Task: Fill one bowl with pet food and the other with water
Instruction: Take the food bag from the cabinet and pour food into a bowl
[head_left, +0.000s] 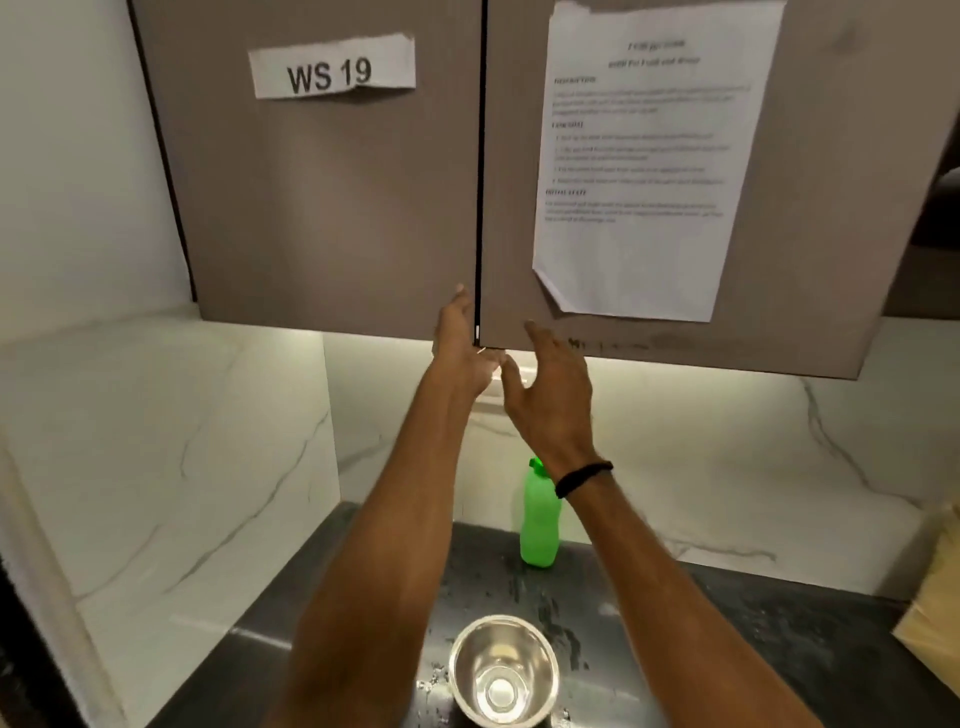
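Observation:
A shiny steel bowl stands on the dark countertop near the bottom middle, and it looks empty. A green plastic bottle with a green cap stands upright behind it against the marble wall. Both my arms reach up to the overhead cabinet. My left hand has its fingers hooked under the bottom corner of the left door, at the gap between the doors. My right hand, with a black band on the wrist, is spread open just below the right door, holding nothing.
A paper label reading "WS 19" is taped on the left door and a printed sheet on the right door. Marble walls close in the left and back. A yellowish bag sits at the right edge. Water spots mark the counter.

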